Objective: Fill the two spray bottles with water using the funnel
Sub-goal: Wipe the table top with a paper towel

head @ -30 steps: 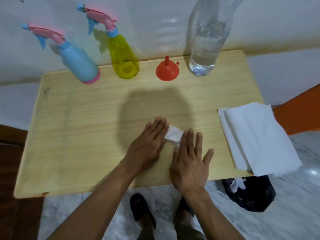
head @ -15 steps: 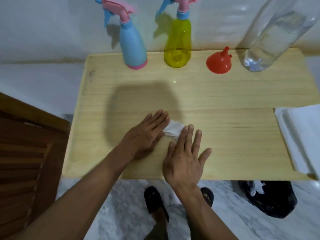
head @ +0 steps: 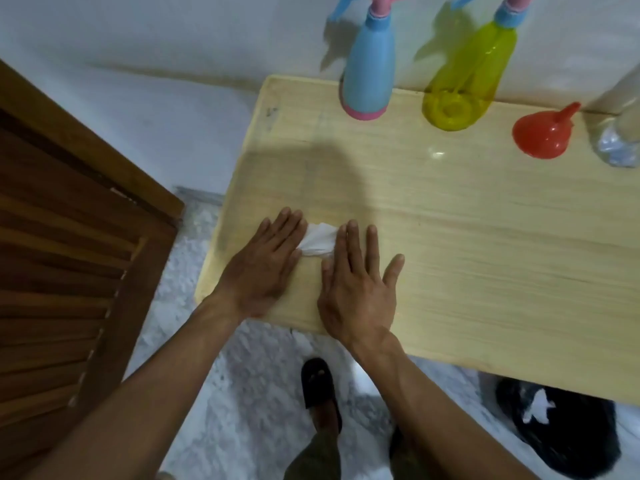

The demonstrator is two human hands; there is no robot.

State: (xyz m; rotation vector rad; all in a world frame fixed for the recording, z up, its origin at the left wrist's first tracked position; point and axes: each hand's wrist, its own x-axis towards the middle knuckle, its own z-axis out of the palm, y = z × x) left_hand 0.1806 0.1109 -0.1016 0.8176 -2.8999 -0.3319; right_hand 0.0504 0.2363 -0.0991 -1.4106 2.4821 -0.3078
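Lying flat with straight fingers, both hands, left [head: 263, 268] and right [head: 356, 289], half-hide a crumpled tissue [head: 318, 243]; spray-bottle tops are cropped.

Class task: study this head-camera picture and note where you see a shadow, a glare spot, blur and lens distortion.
Head view: a broad dark shadow falls on the table beyond the left hand and right hand; a small bright glare spot sits in front of the yellow spray bottle; the blue spray bottle and its trigger top look smeared; the wide lens makes both bottles lean and bends the table edge.
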